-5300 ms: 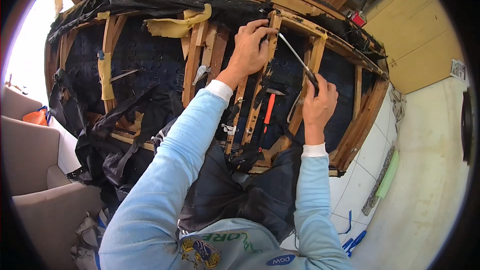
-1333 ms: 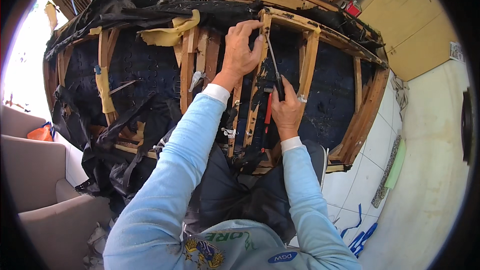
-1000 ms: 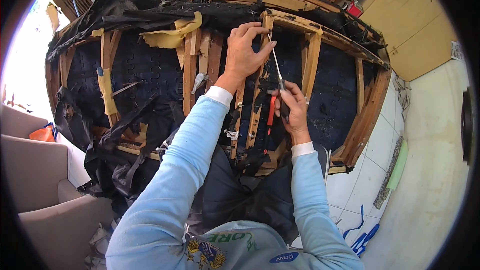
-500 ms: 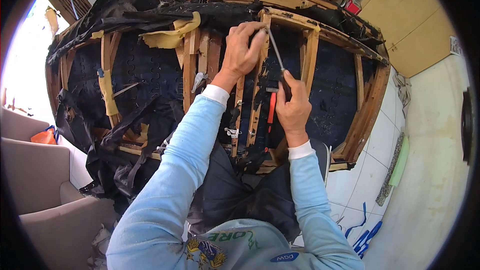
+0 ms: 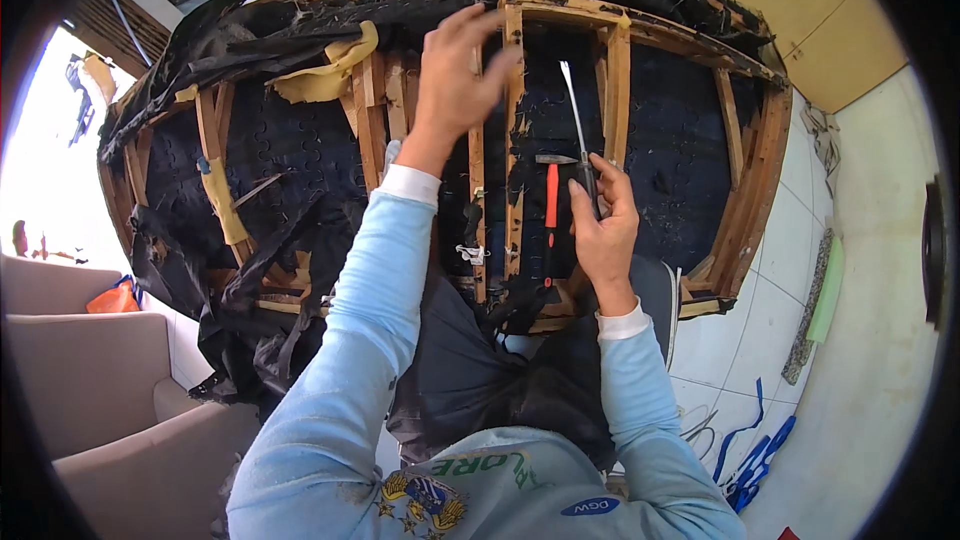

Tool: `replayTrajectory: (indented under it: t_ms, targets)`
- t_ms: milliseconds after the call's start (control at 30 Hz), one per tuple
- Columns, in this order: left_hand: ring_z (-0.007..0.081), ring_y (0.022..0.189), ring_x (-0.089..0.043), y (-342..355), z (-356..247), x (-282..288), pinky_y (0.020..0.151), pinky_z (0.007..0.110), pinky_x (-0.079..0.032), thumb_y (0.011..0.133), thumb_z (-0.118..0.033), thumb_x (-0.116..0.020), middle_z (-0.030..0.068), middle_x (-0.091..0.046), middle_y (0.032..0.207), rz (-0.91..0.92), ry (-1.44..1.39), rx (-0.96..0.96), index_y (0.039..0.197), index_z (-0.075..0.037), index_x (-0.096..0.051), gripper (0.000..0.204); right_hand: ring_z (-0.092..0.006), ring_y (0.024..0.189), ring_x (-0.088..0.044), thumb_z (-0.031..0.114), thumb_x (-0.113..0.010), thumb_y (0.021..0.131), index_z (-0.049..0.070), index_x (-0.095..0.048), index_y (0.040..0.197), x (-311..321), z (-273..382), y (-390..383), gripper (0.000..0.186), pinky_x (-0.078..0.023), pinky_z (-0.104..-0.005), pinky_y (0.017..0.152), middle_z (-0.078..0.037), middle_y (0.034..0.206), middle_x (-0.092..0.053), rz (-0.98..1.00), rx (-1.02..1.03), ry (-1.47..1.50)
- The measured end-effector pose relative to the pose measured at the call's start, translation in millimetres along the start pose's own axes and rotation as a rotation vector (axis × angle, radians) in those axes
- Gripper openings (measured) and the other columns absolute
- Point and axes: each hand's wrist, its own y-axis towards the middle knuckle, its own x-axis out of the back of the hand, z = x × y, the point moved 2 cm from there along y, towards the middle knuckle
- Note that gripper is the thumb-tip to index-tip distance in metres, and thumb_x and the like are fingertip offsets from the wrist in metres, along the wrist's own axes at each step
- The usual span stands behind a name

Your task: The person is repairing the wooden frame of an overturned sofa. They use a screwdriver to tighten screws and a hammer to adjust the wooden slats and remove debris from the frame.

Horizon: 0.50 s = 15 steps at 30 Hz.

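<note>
My right hand (image 5: 605, 220) grips a black-handled prying tool (image 5: 575, 117) with a slim metal shaft and forked tip, which points upward over the dark webbed backing, clear of the wood. My left hand (image 5: 460, 75), slightly blurred, has its fingers apart near the top of a narrow wooden upright (image 5: 514, 120). Both hands are over a stripped wooden sofa frame (image 5: 748, 205) with torn black fabric (image 5: 200, 280) and yellow foam scraps (image 5: 320, 80). A red-handled hammer (image 5: 552, 202) lies beside the upright, just left of my right hand.
Beige upholstered seats (image 5: 100, 370) stand at the left near an orange bag (image 5: 112, 300). A yellow cabinet (image 5: 830, 30) and pale wall (image 5: 865, 390) line the right. A foam roll (image 5: 822, 300) and blue straps (image 5: 765, 455) lie on white floor tiles (image 5: 745, 340).
The tool tip has left the wooden upright and moved rightward. My left hand has shifted up and left, fingers spreading. My right hand has moved right, and the whole view has shifted slightly.
</note>
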Motion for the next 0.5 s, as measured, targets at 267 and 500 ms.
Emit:
replayTrajectory:
  t_ms: [267,500]
  targets:
    - [0.0382,0.155,-0.036,-12.7,-30.3,-24.8,0.122,0.056,-0.024,0.087,-0.043,-0.085,0.0064,-0.046,0.173,0.224,0.573,-0.156,0.11,-0.029,-0.087,0.027,-0.0228,0.1,-0.078,0.007,-0.076,0.101,0.002,-0.068,0.141,4.9,-11.4,4.1,0.04,-0.06,-0.0364,0.089,-0.016,0.114,-0.079,-0.025,0.061,-0.14]
    - [0.0328,0.149,-0.044,15.7,-38.7,-19.7,0.117,0.057,-0.03,0.087,-0.037,-0.078,0.0032,-0.06,0.155,0.378,0.772,-0.305,0.1,-0.027,-0.089,0.02,-0.0229,0.1,-0.077,0.016,-0.079,0.102,0.004,-0.07,0.141,-2.9,-19.3,12.2,0.042,-0.06,-0.0378,0.089,-0.016,0.112,-0.08,-0.034,0.048,-0.101]
